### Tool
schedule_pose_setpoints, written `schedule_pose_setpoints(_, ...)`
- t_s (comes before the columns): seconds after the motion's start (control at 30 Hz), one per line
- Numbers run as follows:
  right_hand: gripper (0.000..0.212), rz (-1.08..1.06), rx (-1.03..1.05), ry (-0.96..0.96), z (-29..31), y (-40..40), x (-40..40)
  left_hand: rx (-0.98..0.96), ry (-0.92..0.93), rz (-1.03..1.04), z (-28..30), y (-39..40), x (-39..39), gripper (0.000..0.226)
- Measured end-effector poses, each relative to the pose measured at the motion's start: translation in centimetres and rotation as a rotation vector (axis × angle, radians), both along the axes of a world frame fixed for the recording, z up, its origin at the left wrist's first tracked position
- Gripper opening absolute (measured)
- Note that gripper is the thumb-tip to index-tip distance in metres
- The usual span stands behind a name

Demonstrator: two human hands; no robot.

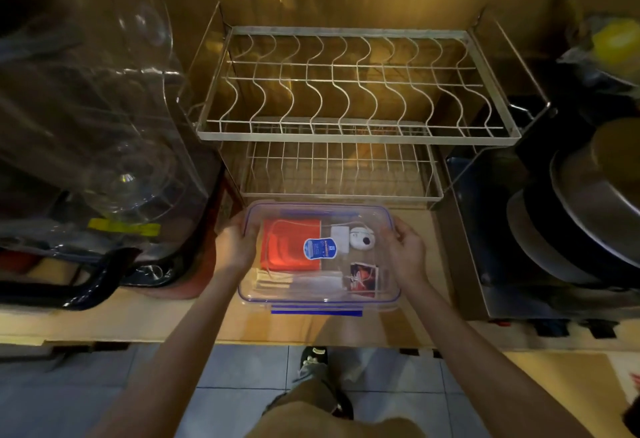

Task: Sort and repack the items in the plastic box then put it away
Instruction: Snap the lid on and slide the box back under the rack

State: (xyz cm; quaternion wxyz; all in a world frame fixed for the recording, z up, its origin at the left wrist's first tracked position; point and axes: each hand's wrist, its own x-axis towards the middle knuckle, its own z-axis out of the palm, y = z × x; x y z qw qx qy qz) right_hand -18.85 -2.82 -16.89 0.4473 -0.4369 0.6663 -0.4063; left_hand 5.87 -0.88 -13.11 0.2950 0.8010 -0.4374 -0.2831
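A clear plastic box [388,293] with a blue-trimmed lid and blue clips sits on the wooden counter just in front of the dish rack. Through its lid show an orange packet [287,247], a blue oval label [320,248], a small white round device [361,237], a white block [340,238], a dark photo-like card [363,280] and white wrapped strips [304,285]. My left hand [233,247] grips the box's left end. My right hand [405,252] grips its right end, fingers curled over the rim.
An empty two-tier wire dish rack [346,132] stands behind the box. Clear plastic containers and a dark-framed bag [97,160] crowd the left. Stacked metal pans [588,215] sit on a stove at the right. The counter edge [242,337] runs below, tiled floor beneath.
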Motion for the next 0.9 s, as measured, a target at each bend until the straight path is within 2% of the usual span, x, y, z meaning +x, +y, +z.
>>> schedule_pose_setpoints(0.2,0.019,0.016,0.028,0.044,-0.6,-0.5,0.0,-0.009,-0.017,-0.063,-2.0,-1.2,0.2,0.031)
schedule_pose_setpoints(0.4,0.034,0.073,0.016,0.094,-1.0,-0.4,0.6,0.033,-0.009,-0.030,-3.2,-1.0,0.6,0.038)
schedule_pose_setpoints(0.7,0.035,0.168,0.033,0.203,-1.8,0.1,0.1,0.056,0.006,0.010,-3.5,-0.5,-0.1,0.044)
schedule_pose_setpoints(0.83,0.030,0.181,0.041,0.339,-0.9,0.4,0.4,0.125,-0.073,-0.005,-3.9,0.1,-0.7,0.047)
schedule_pose_setpoints(0.9,0.039,0.212,0.011,0.606,-0.3,-0.2,0.5,0.134,-0.080,-0.009,-3.9,0.3,-1.0,0.048)
